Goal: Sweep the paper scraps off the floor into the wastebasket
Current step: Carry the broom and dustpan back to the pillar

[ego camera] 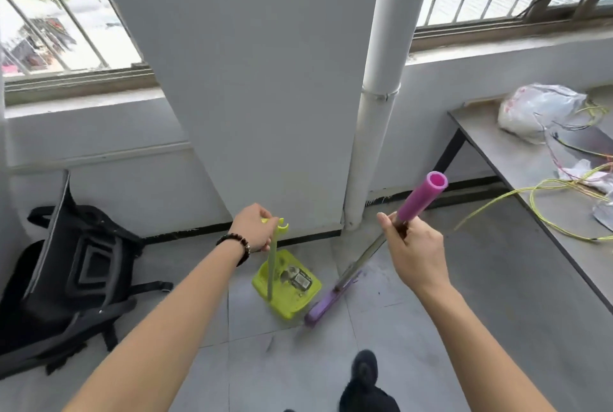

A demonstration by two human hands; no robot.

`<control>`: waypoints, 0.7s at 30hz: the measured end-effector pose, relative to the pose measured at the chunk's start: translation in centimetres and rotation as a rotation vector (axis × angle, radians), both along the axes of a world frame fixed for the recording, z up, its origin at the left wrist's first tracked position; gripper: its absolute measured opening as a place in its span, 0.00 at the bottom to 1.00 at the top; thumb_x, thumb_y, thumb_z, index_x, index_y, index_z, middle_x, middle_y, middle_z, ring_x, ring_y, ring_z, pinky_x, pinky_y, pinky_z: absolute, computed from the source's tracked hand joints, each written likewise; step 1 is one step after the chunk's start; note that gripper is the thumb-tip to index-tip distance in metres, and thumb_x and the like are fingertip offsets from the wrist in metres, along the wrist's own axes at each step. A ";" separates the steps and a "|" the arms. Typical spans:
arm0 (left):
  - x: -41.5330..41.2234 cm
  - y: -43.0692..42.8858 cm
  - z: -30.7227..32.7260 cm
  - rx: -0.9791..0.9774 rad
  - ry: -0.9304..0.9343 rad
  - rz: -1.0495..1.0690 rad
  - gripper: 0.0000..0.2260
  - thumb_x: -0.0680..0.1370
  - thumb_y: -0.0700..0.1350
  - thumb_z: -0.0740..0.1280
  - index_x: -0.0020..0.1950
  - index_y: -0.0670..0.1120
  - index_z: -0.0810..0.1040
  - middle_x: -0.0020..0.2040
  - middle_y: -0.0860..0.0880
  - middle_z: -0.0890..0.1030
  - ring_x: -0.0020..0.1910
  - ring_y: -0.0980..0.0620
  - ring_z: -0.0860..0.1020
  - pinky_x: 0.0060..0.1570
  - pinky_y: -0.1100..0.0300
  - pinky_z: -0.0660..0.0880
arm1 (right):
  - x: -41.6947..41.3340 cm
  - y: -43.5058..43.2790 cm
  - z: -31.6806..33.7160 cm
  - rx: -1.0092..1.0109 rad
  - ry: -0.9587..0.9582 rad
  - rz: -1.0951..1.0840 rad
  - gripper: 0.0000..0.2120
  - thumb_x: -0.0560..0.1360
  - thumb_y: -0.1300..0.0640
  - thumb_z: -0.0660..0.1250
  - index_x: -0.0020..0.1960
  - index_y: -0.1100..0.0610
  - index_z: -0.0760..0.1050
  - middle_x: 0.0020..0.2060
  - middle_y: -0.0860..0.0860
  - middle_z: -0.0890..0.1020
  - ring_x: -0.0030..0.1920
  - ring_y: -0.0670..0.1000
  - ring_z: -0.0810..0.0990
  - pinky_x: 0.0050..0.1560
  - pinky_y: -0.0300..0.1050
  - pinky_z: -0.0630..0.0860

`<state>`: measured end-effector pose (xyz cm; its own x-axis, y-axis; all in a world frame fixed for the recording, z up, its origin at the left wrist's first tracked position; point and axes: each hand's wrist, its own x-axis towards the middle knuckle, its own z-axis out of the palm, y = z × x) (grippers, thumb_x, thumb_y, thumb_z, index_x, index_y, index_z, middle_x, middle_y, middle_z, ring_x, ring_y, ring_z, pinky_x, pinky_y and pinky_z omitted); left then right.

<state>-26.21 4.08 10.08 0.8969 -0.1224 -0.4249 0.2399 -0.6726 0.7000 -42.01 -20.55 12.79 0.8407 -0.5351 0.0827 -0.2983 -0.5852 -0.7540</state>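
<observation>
Contents of the dustpan are blurred; the broom smears low down.

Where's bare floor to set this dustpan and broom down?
Bare tiles lie between the black fabric backpack and the lime plastic dustpan, and from the purple broom head to the grey table. The tabletop is crowded: yellow wires, white plastic bag.

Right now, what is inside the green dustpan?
The dustpan holds a few crumpled scraps, one with dark print. Its upright handle covers a strip of the pan, so anything there is hidden.
</observation>
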 end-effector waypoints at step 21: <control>19.0 -5.9 -6.9 0.409 0.058 -0.164 0.17 0.74 0.37 0.68 0.62 0.43 0.73 0.56 0.44 0.77 0.55 0.43 0.76 0.48 0.60 0.69 | 17.4 -7.6 -7.7 0.026 0.255 0.195 0.16 0.78 0.46 0.65 0.46 0.60 0.76 0.39 0.52 0.81 0.41 0.51 0.79 0.44 0.48 0.78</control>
<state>-7.18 -1.81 3.16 0.8528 -0.0725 -0.5172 0.1381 -0.9238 0.3571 -24.57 -28.20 5.10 0.9194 -0.3612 -0.1556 -0.3639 -0.6312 -0.6850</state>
